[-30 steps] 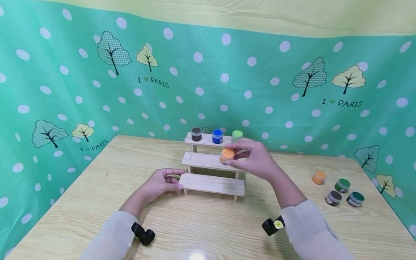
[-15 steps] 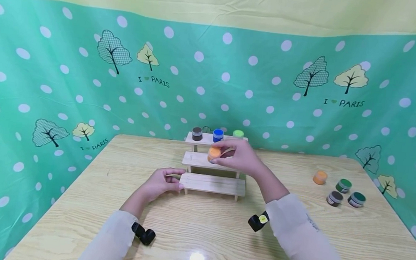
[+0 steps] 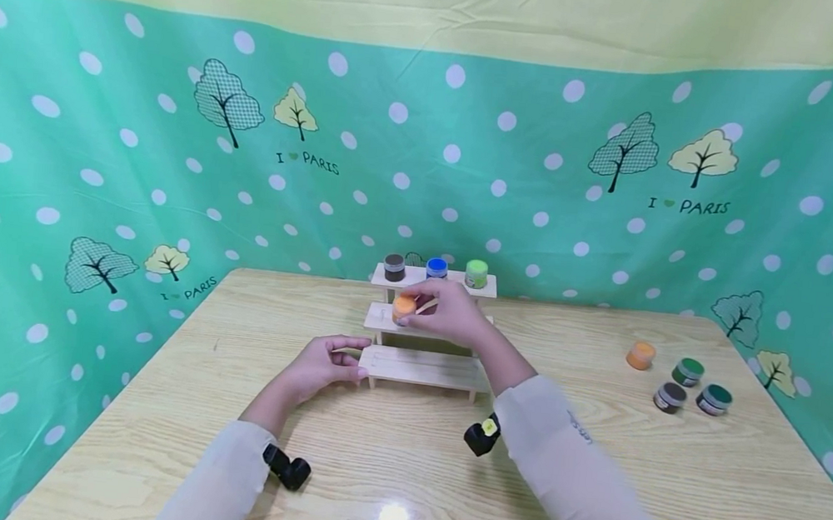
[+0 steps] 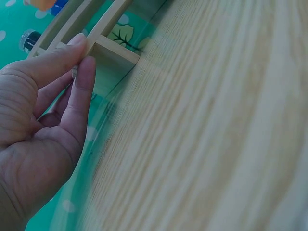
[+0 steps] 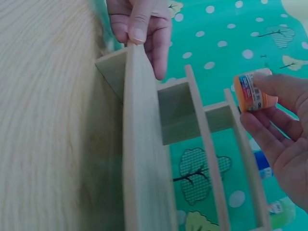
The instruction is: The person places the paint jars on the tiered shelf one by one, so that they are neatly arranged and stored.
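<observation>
A small three-tier wooden display stand (image 3: 424, 367) stands in the middle of the table. My left hand (image 3: 317, 368) pinches the left end of its lowest step between thumb and fingers, as the left wrist view also shows. My right hand (image 3: 449, 313) grips an orange paint jar (image 3: 403, 309) by its sides, close over the left part of the middle step. In the right wrist view the printed label of the jar (image 5: 251, 91) faces the camera. The top step bears a dark brown jar (image 3: 395, 268), a blue jar (image 3: 437, 268) and a light green jar (image 3: 476, 274).
At the right of the table stand another orange jar (image 3: 641, 355), a green jar (image 3: 688, 371), a dark brown jar (image 3: 670, 397) and a dark green jar (image 3: 714, 398). A green dotted curtain (image 3: 347, 195) hangs behind the table.
My right hand has moved left with the orange jar, from the right part of the middle step to its left part. The left hand has stayed on the stand.
</observation>
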{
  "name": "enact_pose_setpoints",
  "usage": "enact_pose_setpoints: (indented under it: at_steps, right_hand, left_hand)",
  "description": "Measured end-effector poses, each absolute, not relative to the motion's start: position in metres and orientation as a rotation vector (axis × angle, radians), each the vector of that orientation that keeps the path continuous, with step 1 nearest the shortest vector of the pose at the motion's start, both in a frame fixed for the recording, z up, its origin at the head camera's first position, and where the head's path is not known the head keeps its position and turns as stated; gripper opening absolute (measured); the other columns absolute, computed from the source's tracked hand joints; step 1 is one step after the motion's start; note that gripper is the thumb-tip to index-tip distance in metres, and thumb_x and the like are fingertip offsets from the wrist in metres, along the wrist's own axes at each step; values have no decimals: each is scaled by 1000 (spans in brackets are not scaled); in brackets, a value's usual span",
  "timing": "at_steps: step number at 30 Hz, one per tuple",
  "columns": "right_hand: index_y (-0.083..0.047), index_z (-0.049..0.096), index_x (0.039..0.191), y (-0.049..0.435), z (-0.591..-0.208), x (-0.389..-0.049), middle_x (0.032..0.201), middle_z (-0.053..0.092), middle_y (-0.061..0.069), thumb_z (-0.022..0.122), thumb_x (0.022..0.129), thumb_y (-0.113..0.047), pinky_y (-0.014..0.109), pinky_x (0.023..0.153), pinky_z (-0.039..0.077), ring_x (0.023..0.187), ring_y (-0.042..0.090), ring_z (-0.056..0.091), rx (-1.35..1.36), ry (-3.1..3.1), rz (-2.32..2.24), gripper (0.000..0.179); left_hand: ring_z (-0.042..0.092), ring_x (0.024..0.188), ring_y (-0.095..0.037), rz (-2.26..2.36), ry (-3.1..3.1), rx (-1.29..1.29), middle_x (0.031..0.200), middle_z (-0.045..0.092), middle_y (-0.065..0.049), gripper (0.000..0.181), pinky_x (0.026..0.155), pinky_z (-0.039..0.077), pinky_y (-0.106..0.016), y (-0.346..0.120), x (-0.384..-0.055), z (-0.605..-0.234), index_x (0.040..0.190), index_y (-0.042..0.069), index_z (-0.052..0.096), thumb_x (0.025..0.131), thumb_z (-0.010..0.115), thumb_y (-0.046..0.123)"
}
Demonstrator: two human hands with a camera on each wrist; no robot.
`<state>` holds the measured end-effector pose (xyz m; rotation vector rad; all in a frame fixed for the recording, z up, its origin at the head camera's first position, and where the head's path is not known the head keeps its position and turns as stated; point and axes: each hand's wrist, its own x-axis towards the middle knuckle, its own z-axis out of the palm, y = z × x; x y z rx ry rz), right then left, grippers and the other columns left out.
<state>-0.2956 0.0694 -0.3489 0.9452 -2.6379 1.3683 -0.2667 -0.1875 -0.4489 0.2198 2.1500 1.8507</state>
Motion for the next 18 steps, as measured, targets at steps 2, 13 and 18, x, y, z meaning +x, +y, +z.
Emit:
enact_pose_setpoints:
  at_steps: [2,13,18]
  right_hand:
    - [-4,68,120,65,-353,-297,106,67,3,80,82,-12,22,79,55,95,17,62,928,-2634,1372,41]
    - [-6,68,121,47,-373,-303,110,69,6,81,81,-10,24,79,55,97,19,64,704,-2658,1423,43]
    - [-6,68,121,43,-379,-305,109,69,6,81,80,-10,25,82,55,96,18,65,651,-2639,1425,43]
  left_hand:
    - [66,81,-19,1845,2155,218,92,68,-12,60,74,59,-34,-188,-267,-449,134,0,56,79,80,2]
    - [66,83,-19,1825,2177,217,93,68,-12,60,75,59,-33,-188,-268,-450,134,0,57,79,80,4]
    - [65,82,-19,1820,2180,222,93,67,-13,60,75,59,-34,-189,-268,-449,135,0,56,79,80,4]
